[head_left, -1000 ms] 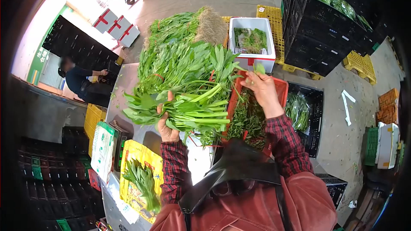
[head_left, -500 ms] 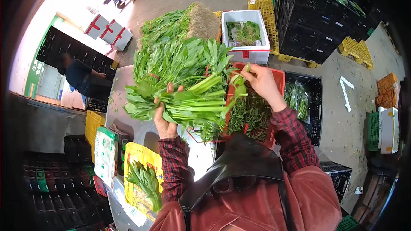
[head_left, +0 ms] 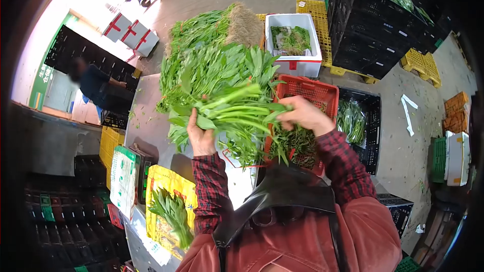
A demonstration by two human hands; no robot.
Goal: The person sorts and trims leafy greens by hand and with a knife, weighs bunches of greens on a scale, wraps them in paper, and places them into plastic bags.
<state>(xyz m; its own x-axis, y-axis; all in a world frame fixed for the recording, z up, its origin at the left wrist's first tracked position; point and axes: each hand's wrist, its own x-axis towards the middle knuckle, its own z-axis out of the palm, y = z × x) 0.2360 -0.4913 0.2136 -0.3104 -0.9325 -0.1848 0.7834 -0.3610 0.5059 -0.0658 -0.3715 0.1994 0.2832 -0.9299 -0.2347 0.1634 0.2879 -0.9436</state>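
Observation:
My left hand (head_left: 201, 137) is closed around a bunch of long-stemmed leafy greens (head_left: 234, 111), held over the table with the leaves to the left and the cut stems to the right. At the stem end, my right hand (head_left: 305, 115) pinches a green leaf (head_left: 276, 110); its fingertips are partly hidden. Below that hand, a red plastic basket (head_left: 330, 90) contains loose leaves and trimmings (head_left: 302, 148). Beyond the bunch, a large heap of the same greens (head_left: 212, 70) covers the table, some bundles tied with red bands.
A white foam box (head_left: 297, 65) with greens stands behind the basket. To the right, a black crate (head_left: 374, 121) contains bagged greens. A small bunch (head_left: 171, 214) lies on a yellow bag (head_left: 156, 179) at lower left. Another person (head_left: 98, 88) works beside black crates at left.
My right hand has come down and slightly left, toward the stems, from above the basket. The bunch in my left hand has shifted a little right, and its leaves have swung.

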